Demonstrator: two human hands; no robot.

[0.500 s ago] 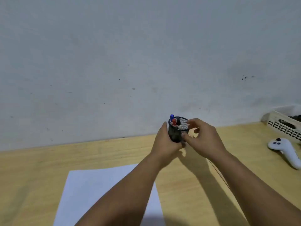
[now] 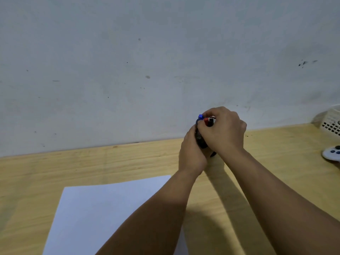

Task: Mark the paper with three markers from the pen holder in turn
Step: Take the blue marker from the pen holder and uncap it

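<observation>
Head view shows the pen holder [image 2: 201, 139] beyond the paper [image 2: 110, 214], left hand [image 2: 192, 155] wrapped around it, right hand [image 2: 223, 131] curled over the markers [image 2: 207, 120]; better pinch one cap and lift straight

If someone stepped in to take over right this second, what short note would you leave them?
Left hand grips the side of the black mesh pen holder, which is at the back of the table.
Right hand is curled over the holder's top, fingers at the blue marker, red marker and black marker; which one it pinches is unclear.
Paper shows no marks.
Left: all three markings.
</observation>
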